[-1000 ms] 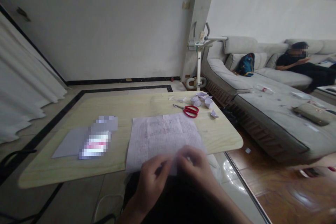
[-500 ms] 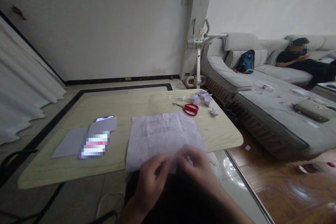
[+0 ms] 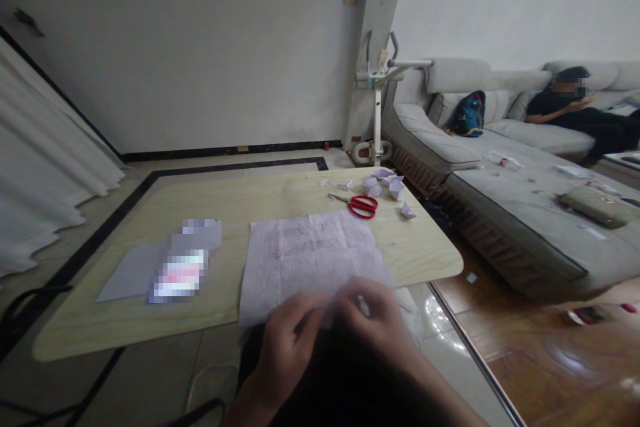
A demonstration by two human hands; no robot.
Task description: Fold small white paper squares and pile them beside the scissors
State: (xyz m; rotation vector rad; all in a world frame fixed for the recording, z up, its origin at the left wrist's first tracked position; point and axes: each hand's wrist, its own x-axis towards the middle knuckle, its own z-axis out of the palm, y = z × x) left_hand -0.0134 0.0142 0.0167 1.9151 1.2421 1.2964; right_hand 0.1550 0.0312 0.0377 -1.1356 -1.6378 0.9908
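Observation:
My left hand and my right hand meet at the near table edge, fingertips pinched together. Between them is a small piece of white paper, mostly covered by the fingers, so its shape is unclear. Just beyond lies a large creased sheet with dense lines and writing, its near edge overhanging the table. Red-handled scissors lie shut at its far right corner. Several folded paper pieces are grouped at the far right, with one folded piece apart from them.
On the left of the wooden table are white paper and a lit, blurred phone. A grey sofa stands right, with a seated person and a blue backpack. Exercise equipment stands behind the table.
My hands keep almost the same place and pinch, with only slight finger movement. The view has shifted a little. Scissors, sheet and folded pieces stay put.

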